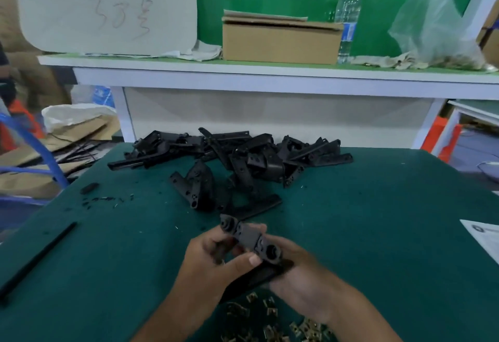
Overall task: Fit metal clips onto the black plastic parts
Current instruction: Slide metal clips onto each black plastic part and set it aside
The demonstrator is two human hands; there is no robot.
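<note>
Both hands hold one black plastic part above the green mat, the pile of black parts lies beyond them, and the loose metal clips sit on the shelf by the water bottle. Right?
Not quite. The head view shows the metal clips lying on the green mat, close to the person, beneath the wrists, not on the shelf. The rest holds: left hand and right hand hold one black plastic part, the pile beyond.

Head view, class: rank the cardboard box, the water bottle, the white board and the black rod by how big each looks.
1. White board
2. Cardboard box
3. and 4. Water bottle and black rod: unsure. The rod looks longer but thinner, and it lies nearer the camera.
</note>
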